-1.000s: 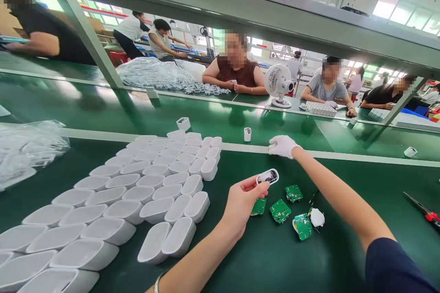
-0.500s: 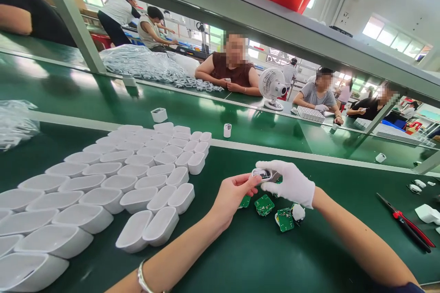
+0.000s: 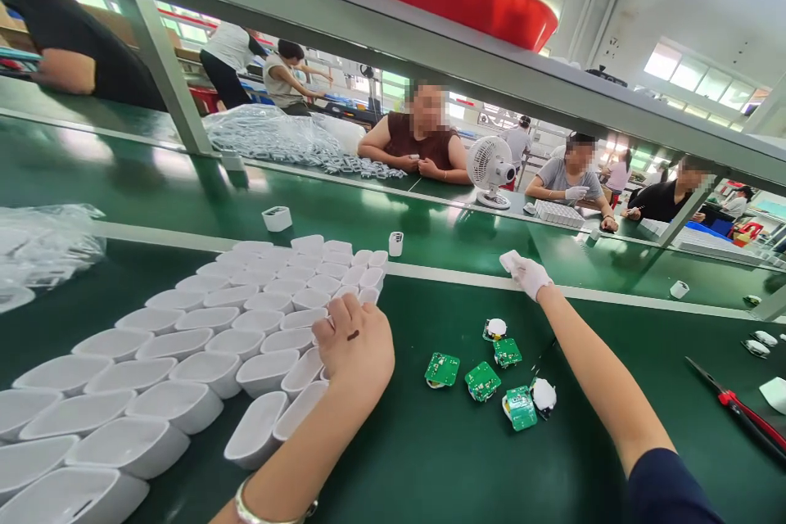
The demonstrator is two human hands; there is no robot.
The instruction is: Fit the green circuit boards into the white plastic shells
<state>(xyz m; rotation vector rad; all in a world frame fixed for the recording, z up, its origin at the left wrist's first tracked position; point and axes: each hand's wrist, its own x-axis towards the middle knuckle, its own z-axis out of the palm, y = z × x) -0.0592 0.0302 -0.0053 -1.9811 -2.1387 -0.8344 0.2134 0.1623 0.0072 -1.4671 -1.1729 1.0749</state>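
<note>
My gloved right hand (image 3: 529,275) pinches a small white housing (image 3: 509,261) over the far side of the white strip. My bare left hand (image 3: 357,340) reaches over the right edge of the rows of open white cups (image 3: 209,318); its fingers are curled, and whatever lies under them is hidden. Between my arms lie several green circuit boards (image 3: 482,381), some with round white parts (image 3: 544,395) beside or under them.
Red-handled pliers (image 3: 737,405) lie at the right. White housings (image 3: 277,219) stand on the green surface beyond the strip (image 3: 454,272). A plastic bag (image 3: 49,250) is at the left. People sit across the bench near a fan (image 3: 491,172).
My hands have parted. The right hand has moved forward and right with the white housing; the left has let go of it and moved left to the cups. The view has shifted slightly.
</note>
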